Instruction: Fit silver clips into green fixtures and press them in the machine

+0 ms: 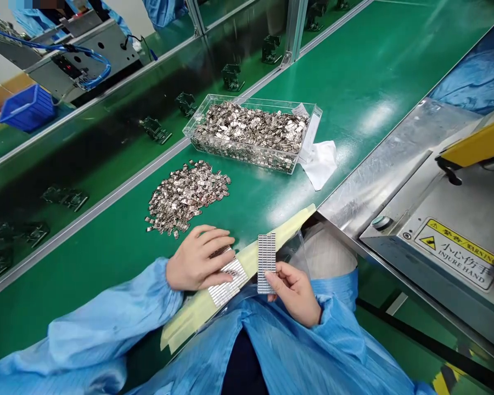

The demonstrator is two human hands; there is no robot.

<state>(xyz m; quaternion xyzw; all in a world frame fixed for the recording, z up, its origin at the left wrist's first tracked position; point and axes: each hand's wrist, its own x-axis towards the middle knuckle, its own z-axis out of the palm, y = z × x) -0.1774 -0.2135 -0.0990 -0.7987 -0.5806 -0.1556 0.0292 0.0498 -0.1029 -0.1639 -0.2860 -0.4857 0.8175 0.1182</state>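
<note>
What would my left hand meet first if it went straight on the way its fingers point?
Probably the gridded piece in your right hand, across the yellow strip; depth is unclear, so your left hand might pass below or above it.

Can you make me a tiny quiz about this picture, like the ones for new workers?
1. True or false: the clear box holds many small metal pieces.
2. Pick one: which hand holds up a striped silver panel? (a) left (b) right
3. Fill the gap: the long strip beneath the fingers of the left hand is pale ____.

Key: 1. true; 2. b, the right hand; 3. yellow.
</note>
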